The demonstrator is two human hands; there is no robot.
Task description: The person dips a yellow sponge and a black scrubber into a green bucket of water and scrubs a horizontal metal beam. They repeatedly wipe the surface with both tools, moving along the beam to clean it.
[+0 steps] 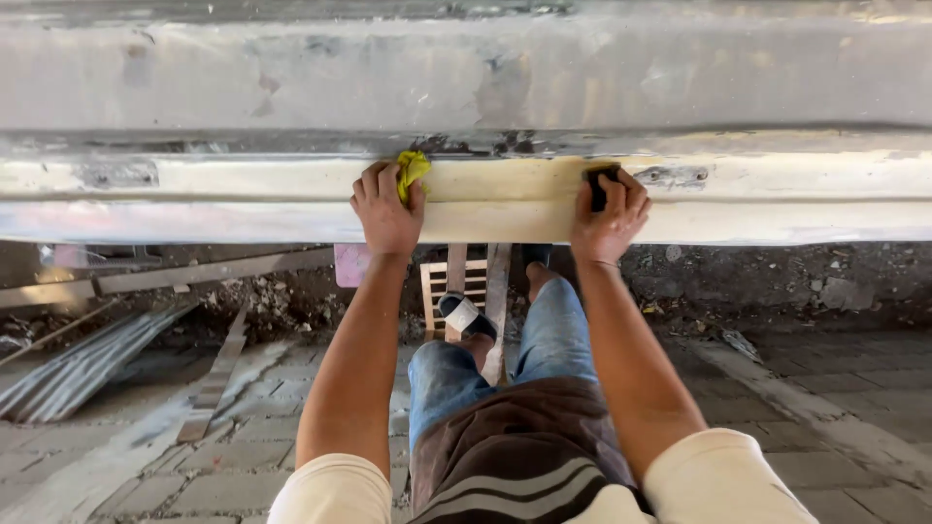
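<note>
**Kid:** What is close to us?

**Helper:** The person's knees in blue jeans [544,340], bent low. One foot in a sandal [466,315] rests by a small wooden stool [451,286] on the brick floor [825,417].

**Kid:** And the hands?

**Helper:** Both reach up to the long pale metal panel [777,184]. The left hand [386,209] has its fingers curled tight round a yellow rag [412,167], pushed against the panel's ledge. The right hand [610,213] pinches a small black block [599,186], flat on the same ledge, well apart from the rag.

**Kid:** What could go wrong?

**Helper:** I think the squat looks wobbly. A hard push could tip the person back. The block could slip off the ledge and scrape knuckles. Farther off, metal sheets [87,364] and rubble [272,301] lie on the ground, bad to trip on.
</note>
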